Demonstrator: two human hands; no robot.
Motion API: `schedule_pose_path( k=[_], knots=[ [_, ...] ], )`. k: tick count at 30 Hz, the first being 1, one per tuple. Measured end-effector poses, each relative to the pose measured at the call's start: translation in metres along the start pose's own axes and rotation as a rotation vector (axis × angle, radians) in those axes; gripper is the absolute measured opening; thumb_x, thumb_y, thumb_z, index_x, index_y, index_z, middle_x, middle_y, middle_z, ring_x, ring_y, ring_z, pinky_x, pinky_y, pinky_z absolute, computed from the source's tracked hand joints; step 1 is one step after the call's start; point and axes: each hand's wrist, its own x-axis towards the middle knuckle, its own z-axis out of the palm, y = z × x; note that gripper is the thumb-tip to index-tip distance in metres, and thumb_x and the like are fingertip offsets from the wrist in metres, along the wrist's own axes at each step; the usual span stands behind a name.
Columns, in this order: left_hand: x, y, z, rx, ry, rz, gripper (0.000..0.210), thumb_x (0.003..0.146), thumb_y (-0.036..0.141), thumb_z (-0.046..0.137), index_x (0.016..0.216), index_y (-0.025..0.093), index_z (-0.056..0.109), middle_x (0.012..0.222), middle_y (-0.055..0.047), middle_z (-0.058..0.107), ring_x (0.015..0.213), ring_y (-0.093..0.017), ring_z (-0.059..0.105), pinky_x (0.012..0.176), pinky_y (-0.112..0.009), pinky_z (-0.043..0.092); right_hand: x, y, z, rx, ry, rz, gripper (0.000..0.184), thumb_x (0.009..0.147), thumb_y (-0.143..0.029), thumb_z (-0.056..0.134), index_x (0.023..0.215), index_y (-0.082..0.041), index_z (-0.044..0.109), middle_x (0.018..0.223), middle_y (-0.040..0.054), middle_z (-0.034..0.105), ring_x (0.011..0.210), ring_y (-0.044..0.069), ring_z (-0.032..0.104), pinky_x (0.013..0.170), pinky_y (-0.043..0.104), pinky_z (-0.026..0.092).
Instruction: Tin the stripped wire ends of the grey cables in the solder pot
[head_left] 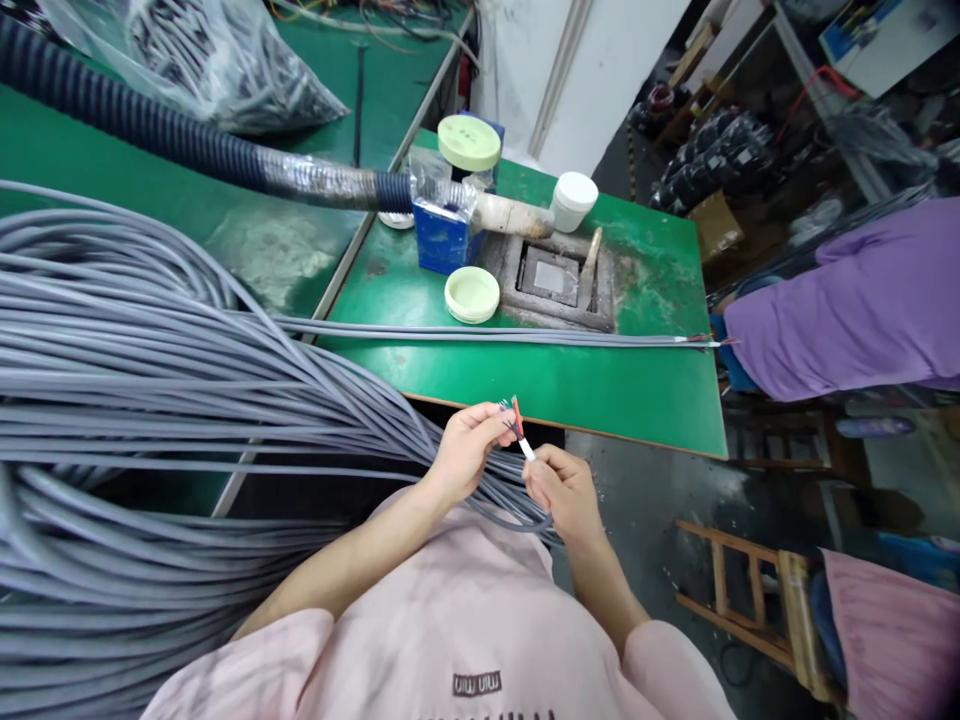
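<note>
Between my two hands, in front of my chest, is the stripped end of a grey cable with a white sleeve and thin coloured wires fanning out, a red one among them. My left hand pinches the wires between thumb and fingertips. Just below the white sleeve, my right hand is closed around the cable. Beyond them, a few grey cables lie straight across the green bench, their bared ends at its right edge.
A large coil of grey cable fills the left side. On the green bench stand a square solder pot, a white tub, a pale green lid and a black hose. A person in purple is at the right.
</note>
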Motion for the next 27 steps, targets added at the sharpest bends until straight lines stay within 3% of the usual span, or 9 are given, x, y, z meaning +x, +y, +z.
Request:
schedule_pose_path(
  k=[4,8,11,16,27],
  knots=[
    [-0.001,-0.001,-0.004,-0.029,-0.073,-0.032,0.01,0.059,0.02,0.072,0.066,0.013,0.067,0.065,0.0,0.063,0.054,-0.006,0.051,0.056,-0.02,0.04,0.0,0.0,0.0,-0.024,0.009,-0.004,0.025,0.083,-0.037,0.059,0.068,-0.018,0.058,0.039,-0.0097,0.036,0.035,0.004,0.025,0.039,0.021,0.016],
    [-0.004,-0.004,-0.005,0.009,-0.165,-0.022,0.022,0.06,0.023,0.074,0.08,0.015,0.069,0.067,0.001,0.061,0.057,-0.008,0.052,0.059,-0.021,0.041,0.001,-0.001,0.001,-0.061,0.027,-0.008,0.024,0.083,-0.036,0.058,0.068,-0.017,0.058,0.04,-0.0096,0.035,0.036,0.004,0.026,0.039,0.021,0.016],
    [-0.005,-0.006,-0.003,0.067,-0.125,0.042,0.021,0.065,0.028,0.075,0.079,0.015,0.067,0.067,0.002,0.059,0.058,-0.007,0.05,0.06,-0.021,0.04,0.0,-0.002,0.002,-0.097,0.049,0.003,0.023,0.082,-0.035,0.058,0.067,-0.017,0.058,0.041,-0.0094,0.035,0.037,0.004,0.026,0.039,0.021,0.016],
    [-0.005,-0.005,0.001,0.087,-0.046,0.093,0.022,0.068,0.03,0.074,0.061,0.015,0.06,0.061,0.003,0.056,0.058,-0.007,0.047,0.06,-0.021,0.038,0.0,-0.004,0.004,-0.135,0.07,0.012,0.023,0.082,-0.035,0.056,0.067,-0.017,0.058,0.041,-0.0092,0.035,0.037,0.004,0.026,0.038,0.02,0.017],
    [-0.008,-0.004,0.009,0.018,0.045,0.05,0.024,0.063,0.033,0.078,0.059,0.015,0.062,0.058,0.002,0.057,0.055,-0.007,0.046,0.058,-0.022,0.036,-0.003,-0.009,0.014,-0.264,0.193,-0.066,0.023,0.082,-0.033,0.054,0.065,-0.018,0.057,0.043,-0.0081,0.039,0.039,0.006,0.031,0.04,0.02,0.024]
  ],
)
